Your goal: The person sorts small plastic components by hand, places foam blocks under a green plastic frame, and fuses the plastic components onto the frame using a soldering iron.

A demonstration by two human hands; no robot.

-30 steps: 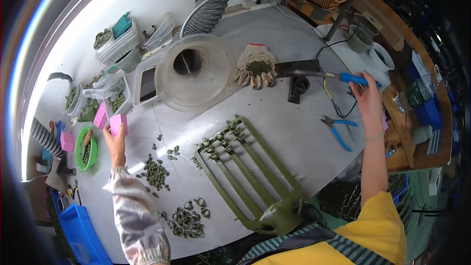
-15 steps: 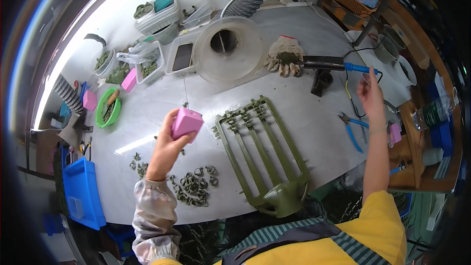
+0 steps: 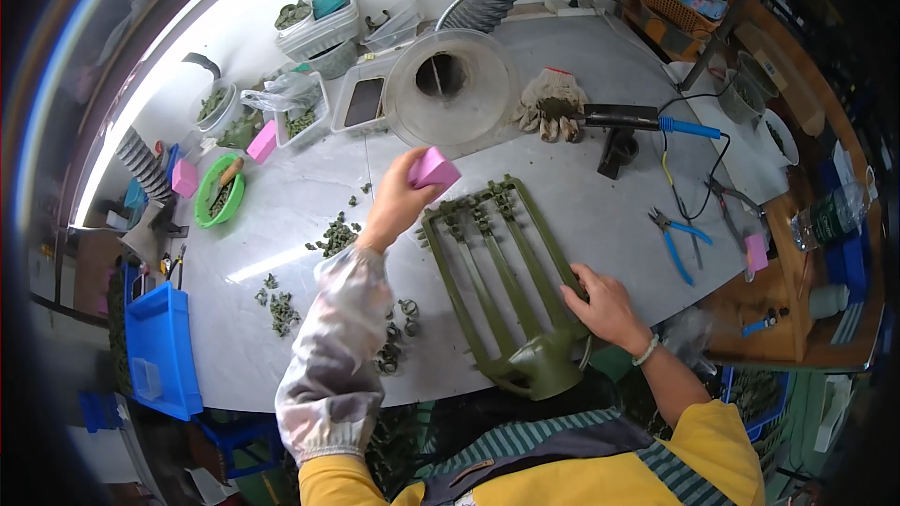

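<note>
My left hand (image 3: 398, 199) grips a pink block (image 3: 438, 171) above the table, close to the far left corner of a green frame (image 3: 546, 367). That frame has several long parallel bars and a rounded cup-like near end. Small knobbly parts (image 3: 476, 218) cluster along the bars' far ends. My right hand (image 3: 609, 307) rests at the frame's right side, thumb and fingers around its outer bar. Left of the frame lie small green rings (image 3: 409, 309), partly hidden by my left sleeve. Loose little green pieces (image 3: 336, 236) are heaped beyond my left forearm.
A clear funnel hood (image 3: 450, 117) stands at the back beside stained gloves (image 3: 553, 98). A blue-handled hot tool (image 3: 689, 127) lies on a black stand; blue cutters (image 3: 671, 245) lie to the right. Leftward are a green bowl (image 3: 232, 201) and a blue bin (image 3: 164, 349).
My left hand has carried the pink block rightward and away from me, toward the frame's far end. My right hand has come down from near the blue-handled tool onto the frame's right side.
</note>
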